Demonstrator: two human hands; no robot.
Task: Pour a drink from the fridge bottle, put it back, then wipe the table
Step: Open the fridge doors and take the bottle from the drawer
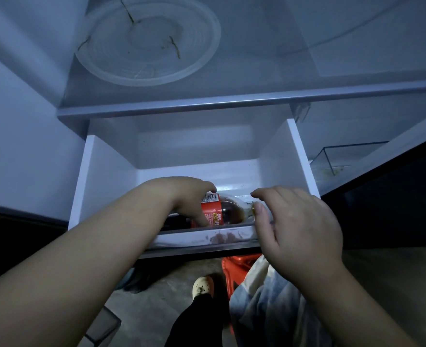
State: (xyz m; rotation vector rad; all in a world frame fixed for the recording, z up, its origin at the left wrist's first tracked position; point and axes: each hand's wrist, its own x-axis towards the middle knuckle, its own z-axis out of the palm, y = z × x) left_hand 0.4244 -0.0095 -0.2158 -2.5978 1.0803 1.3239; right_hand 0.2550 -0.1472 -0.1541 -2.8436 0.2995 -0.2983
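Note:
A cola bottle (228, 211) with a red label and dark liquid lies on its side in a pulled-out white fridge drawer (106, 176). My left hand (189, 196) reaches into the drawer and curls around the bottle's labelled middle. My right hand (294, 221) hovers at the bottle's neck end over the drawer's front rim, fingers spread, thumb close to the neck; whether it touches the bottle I cannot tell. The bottle's base is hidden behind my left hand.
A glass shelf (232, 101) spans above the drawer, with a round clear plastic lid (146, 43) on it. A clear door bin (344, 159) is at the right. Below are a red stool (239, 266), a foot in a pale clog (203, 288) and grey cloth (269, 309).

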